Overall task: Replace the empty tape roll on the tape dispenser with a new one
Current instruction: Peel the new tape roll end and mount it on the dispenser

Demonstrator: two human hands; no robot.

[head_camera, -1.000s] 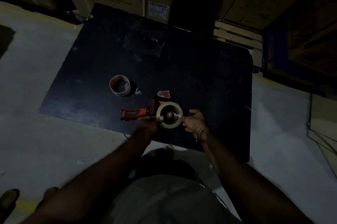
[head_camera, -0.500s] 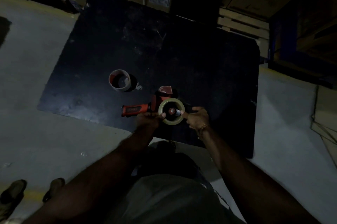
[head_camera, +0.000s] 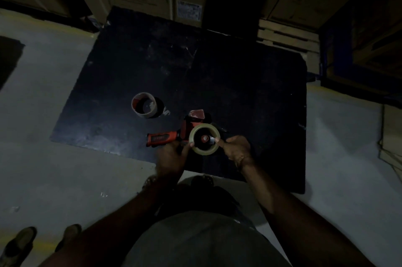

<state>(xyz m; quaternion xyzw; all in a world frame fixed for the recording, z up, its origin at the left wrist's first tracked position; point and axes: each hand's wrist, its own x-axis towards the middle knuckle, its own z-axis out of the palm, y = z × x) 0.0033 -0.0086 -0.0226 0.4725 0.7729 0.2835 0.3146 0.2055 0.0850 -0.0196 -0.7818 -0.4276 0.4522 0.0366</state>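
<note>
Dim black board (head_camera: 239, 84), dispenser (head_camera: 174, 137) half-hidden

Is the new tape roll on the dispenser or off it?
On: the tape roll rings the red hub of the tape dispenser.

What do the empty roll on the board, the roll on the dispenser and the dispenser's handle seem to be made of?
Empty roll: probably cardboard, a thin matte tan ring with a hollow centre. Roll on the dispenser: likely plastic packing tape, pale, slightly glossy. Dispenser's handle: looks like moulded orange-red plastic with a dark inset; the dim light leaves this uncertain.
</note>
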